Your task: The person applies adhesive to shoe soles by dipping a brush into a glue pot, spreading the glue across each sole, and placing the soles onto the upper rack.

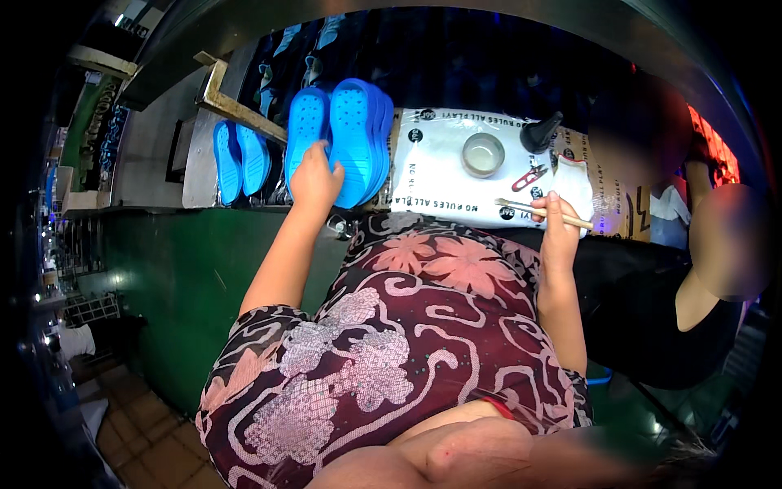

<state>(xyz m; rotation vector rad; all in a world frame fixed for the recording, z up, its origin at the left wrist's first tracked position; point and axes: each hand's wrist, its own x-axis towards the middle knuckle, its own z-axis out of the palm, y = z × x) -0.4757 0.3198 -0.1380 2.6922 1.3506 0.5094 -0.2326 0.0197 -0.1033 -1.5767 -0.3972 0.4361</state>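
My left hand (316,181) is at the lower part of a blue shoe sole (309,114) with small holes, its fingers closed at the sole's right edge; the underside of the grip is hidden. Just right of it stands a stack of similar blue soles (352,122). In my right hand (557,232) is a thin brush (580,221) with a pale wooden handle, pinched between thumb and fingers. Its bristles point left, over a white printed sheet (440,183). Beyond the brush sits a round bowl (483,155) with cloudy contents.
On the sheet lie red-handled thread snips (531,176), near a black nozzle bottle (542,132). Two more blue soles (241,161) lie at the left, past a metal bracket (244,116). Dark belt machinery runs behind. A co-worker's arm (702,269) is at the right.
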